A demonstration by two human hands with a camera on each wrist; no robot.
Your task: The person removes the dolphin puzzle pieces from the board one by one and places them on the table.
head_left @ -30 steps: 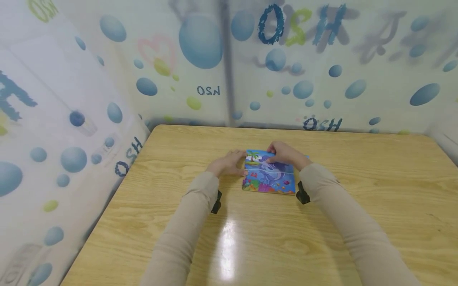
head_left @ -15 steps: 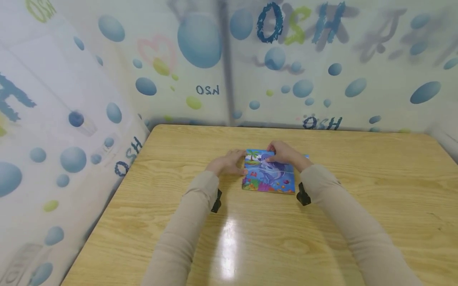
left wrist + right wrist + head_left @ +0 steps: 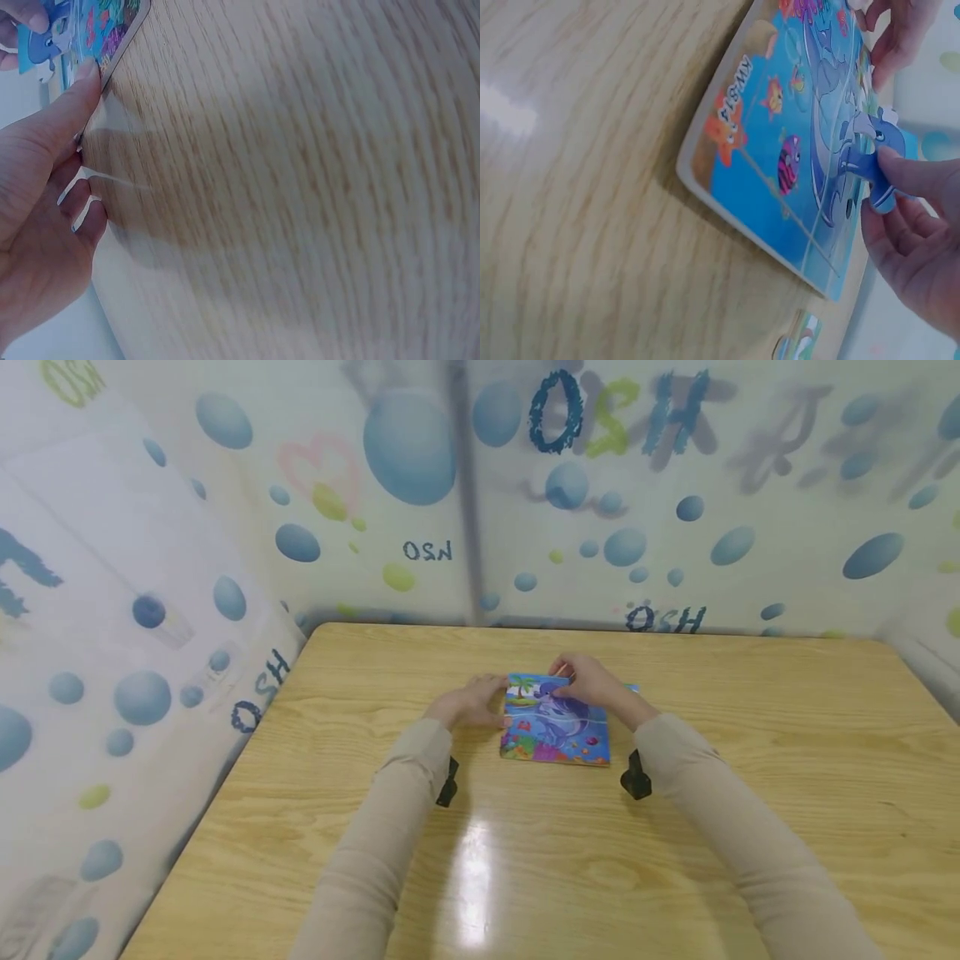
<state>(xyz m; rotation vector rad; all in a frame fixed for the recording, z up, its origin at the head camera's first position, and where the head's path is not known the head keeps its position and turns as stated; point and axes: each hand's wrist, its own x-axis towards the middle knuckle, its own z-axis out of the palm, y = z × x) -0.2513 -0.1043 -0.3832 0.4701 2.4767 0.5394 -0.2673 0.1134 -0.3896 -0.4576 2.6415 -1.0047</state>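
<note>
I just saw the right grip (image 3: 588, 681) turn slightly, pinching a blue piece (image 3: 874, 166) tilted over the puzzle (image 3: 555, 727) toward the surface's (image 3: 360, 710) far edge, seemingly unseated, the left grip (image 3: 471, 700) relaxed against the puzzle's side.

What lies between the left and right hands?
The palm-tree corner of the puzzle, seen in the head view, lies between the left hand at its edge and the right hand, which pinches a blue piece.
</note>
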